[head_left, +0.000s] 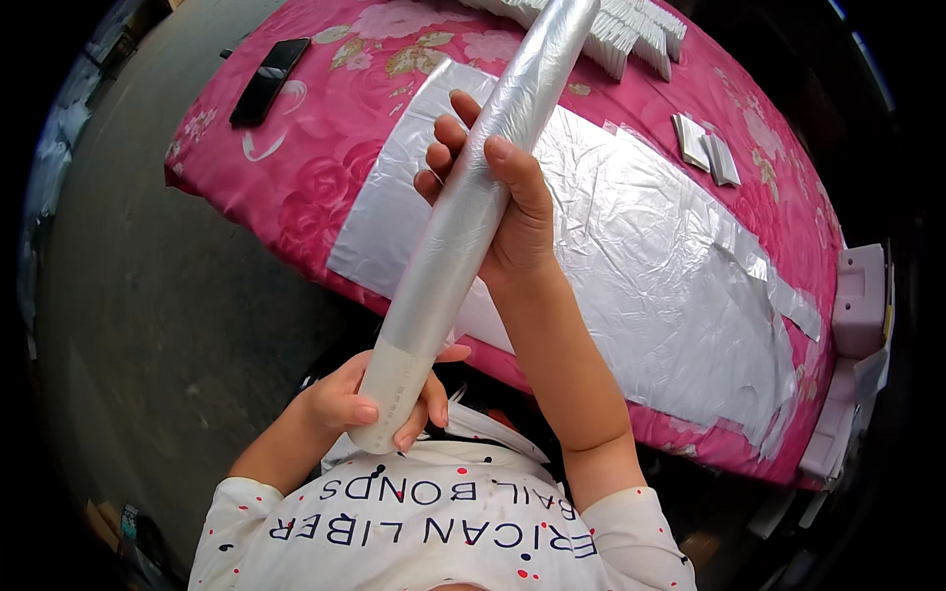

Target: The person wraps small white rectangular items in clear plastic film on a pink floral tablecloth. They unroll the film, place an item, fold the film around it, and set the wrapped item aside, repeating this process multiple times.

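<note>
Silvery film roll (448, 251) slants across the edge of the floral tablecloth (232, 172), right hand (520, 222) half-curled around its middle, left hand (340, 394) clasping its lower end; steadying seems the step, turning it probably needing both grips.

My roll (456, 236): glossy plastic film, finely creased; core end (389, 389) smooth, more matt. Sheet (631, 236): shiny, crinkled. Tablecloth (330, 192): fabric, slight sheen. Phone (269, 82): glossy. My shirt (434, 566): matt cloth.
</note>
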Motion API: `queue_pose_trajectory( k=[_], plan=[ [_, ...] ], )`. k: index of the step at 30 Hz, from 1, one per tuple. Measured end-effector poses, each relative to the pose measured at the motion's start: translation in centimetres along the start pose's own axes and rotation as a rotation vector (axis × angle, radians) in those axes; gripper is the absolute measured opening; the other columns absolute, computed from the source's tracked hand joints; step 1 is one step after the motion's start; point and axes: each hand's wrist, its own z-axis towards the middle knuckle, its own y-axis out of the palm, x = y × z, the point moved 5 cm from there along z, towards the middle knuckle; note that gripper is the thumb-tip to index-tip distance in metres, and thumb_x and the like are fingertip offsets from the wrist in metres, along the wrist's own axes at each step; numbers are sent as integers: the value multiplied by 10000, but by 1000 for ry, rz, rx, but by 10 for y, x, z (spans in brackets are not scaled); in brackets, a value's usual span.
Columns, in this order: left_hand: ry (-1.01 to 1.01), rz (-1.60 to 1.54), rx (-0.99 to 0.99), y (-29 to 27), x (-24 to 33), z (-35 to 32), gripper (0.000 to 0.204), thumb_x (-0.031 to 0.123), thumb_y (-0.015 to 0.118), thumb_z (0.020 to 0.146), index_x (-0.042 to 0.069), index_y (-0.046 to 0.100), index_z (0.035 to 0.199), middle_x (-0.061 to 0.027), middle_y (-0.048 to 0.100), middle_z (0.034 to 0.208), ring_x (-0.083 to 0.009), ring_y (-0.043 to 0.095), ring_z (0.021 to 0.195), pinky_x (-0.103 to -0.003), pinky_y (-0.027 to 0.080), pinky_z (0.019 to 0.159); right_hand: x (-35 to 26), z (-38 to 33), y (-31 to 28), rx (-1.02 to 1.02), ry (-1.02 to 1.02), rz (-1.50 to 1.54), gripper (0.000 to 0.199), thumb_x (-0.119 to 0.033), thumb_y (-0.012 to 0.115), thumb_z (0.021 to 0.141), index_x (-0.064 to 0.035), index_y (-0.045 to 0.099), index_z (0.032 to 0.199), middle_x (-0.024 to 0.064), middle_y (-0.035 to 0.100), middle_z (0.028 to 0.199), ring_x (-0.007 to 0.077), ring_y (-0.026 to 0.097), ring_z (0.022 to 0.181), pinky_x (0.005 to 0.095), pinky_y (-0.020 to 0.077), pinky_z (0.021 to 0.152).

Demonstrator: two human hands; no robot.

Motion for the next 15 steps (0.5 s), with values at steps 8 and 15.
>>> queue_pose_trajectory(
  k=[8, 15],
  plan=[
    [25, 842, 528, 3, 17, 39, 337, 180, 695, 759, 13, 556, 1017, -48, 605, 888, -98, 555, 780, -263, 460, 710, -65, -29, 15, 159, -181, -637, 626, -314, 693, 770, 34, 386, 1190, 125, 583, 939, 172, 589, 850, 329, 492, 783],
    [72, 809, 586, 9, 10, 51, 334, 150, 729, 730, 17, 569, 991, -13, 591, 808, -75, 545, 728, -245, 453, 666, -56, -70, -19, 69, 85, -669, 535, -248, 795, 703, -9, 506, 1085, 64, 586, 979, 123, 575, 918, 270, 489, 793]
  ],
)
